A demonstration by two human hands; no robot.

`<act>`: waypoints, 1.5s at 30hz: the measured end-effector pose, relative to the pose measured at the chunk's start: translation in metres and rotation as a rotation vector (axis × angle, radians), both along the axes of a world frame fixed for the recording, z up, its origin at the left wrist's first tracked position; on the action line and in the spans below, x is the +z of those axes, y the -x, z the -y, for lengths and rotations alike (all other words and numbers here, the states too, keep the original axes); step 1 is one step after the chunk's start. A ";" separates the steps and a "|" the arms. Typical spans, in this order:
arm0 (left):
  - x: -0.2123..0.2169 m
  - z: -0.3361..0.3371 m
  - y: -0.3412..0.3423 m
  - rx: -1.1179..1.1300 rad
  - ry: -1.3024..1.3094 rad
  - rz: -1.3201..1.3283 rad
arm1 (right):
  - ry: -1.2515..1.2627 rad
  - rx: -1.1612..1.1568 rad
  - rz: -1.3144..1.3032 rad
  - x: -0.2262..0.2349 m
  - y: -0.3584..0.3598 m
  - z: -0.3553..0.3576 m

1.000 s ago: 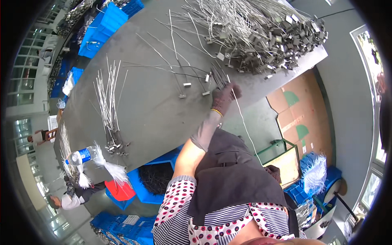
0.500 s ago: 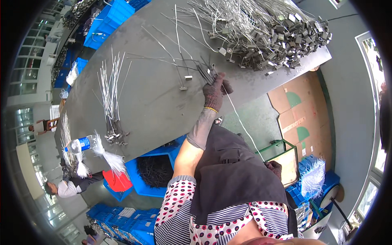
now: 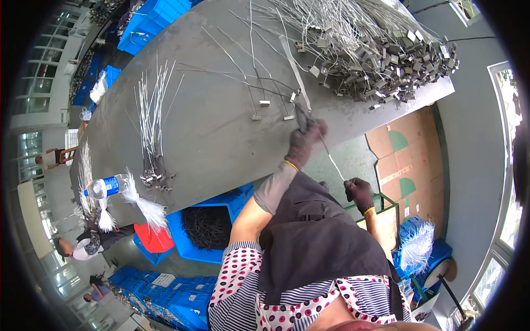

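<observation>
My left hand (image 3: 307,139), in a dark glove and blurred by motion, is closed at the table's near edge around a small bunch of dark strands (image 3: 301,117). A thin pale wire (image 3: 333,161) runs from it down to my right hand (image 3: 360,193). That hand, also gloved, pinches the wire's lower end in front of my apron. Just beyond the left hand, several wires with small metal blocks (image 3: 264,103) lie spread on the grey table (image 3: 215,149). A pale smeared strip (image 3: 294,71) stretches away from the left hand across the tabletop.
A large heap of metal-ended wires (image 3: 386,60) covers the far right of the table. Another bundle (image 3: 152,116) lies at left, near a bottle (image 3: 107,186). Below the edge stand a blue bin of black pieces (image 3: 207,226) and a green-framed stand (image 3: 389,220).
My right hand has risen from beside the green frame toward the left hand, shortening the wire's span. The left hand has shifted right and nearer me. Another metal-ended wire shows on the table.
</observation>
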State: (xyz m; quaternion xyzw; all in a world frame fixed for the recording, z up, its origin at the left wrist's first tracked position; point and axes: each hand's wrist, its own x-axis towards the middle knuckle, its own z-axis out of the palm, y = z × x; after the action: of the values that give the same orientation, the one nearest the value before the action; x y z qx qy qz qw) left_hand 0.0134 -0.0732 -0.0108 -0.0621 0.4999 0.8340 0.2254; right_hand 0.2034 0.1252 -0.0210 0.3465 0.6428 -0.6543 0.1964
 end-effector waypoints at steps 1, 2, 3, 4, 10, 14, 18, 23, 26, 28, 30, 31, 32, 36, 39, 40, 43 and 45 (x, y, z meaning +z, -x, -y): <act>0.001 0.007 0.012 0.000 -0.005 0.000 | 0.018 0.018 0.018 -0.002 0.005 -0.003; 0.000 0.009 0.023 0.049 0.121 -0.020 | 0.065 0.051 -0.031 -0.009 0.008 -0.008; 0.010 0.014 0.029 0.098 0.252 -0.037 | 0.064 0.049 -0.083 0.000 0.023 -0.001; 0.021 0.018 0.027 0.013 0.389 -0.084 | 0.063 0.046 -0.138 0.007 0.043 0.008; -0.014 -0.007 0.011 -0.175 0.399 -0.052 | 0.049 -0.068 -0.149 0.051 0.182 0.057; -0.018 0.014 0.049 -0.027 0.439 -0.075 | -0.123 0.123 -0.317 0.074 0.243 0.079; -0.003 0.046 0.088 0.015 1.175 -0.028 | -0.840 0.090 -0.374 0.063 0.307 0.060; -0.027 0.074 0.095 0.296 0.650 0.091 | -0.932 -0.037 -0.172 0.038 0.363 0.035; -0.013 0.079 0.090 0.264 0.277 0.195 | -0.951 -0.162 -0.215 0.024 0.371 0.039; -0.009 0.077 0.086 0.217 0.102 0.149 | -0.845 -0.233 -0.333 0.014 0.360 0.033; 0.007 0.068 0.078 0.163 -0.014 0.235 | -0.729 -0.289 -0.448 0.014 0.338 0.032; 0.008 0.067 0.075 0.168 -0.011 0.236 | -0.577 -0.282 -0.461 0.018 0.319 0.033; 0.009 0.066 0.072 0.070 0.034 0.189 | -0.425 -0.271 -0.474 0.026 0.299 0.035; 0.012 0.029 0.057 -0.188 0.113 0.204 | -0.490 -0.109 -0.413 0.056 0.209 0.027; 0.004 -0.006 0.046 -0.292 0.100 0.247 | -0.287 -0.078 -0.501 0.063 0.131 0.027; -0.001 -0.021 0.040 -0.276 0.010 0.271 | -0.243 -0.047 -0.490 0.066 0.104 0.025; -0.010 -0.056 0.033 -0.303 -0.041 0.368 | -0.180 -0.034 -0.252 0.066 0.024 0.023; -0.012 -0.066 0.028 -0.331 -0.225 0.396 | -0.141 0.047 -0.101 0.059 -0.028 0.020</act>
State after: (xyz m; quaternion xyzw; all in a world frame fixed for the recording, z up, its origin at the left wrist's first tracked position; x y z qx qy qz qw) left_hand -0.0143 -0.0071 -0.0225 -0.1161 0.3538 0.8075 0.4575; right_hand 0.2317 0.1054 0.0376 0.3108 0.7044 -0.6192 0.1541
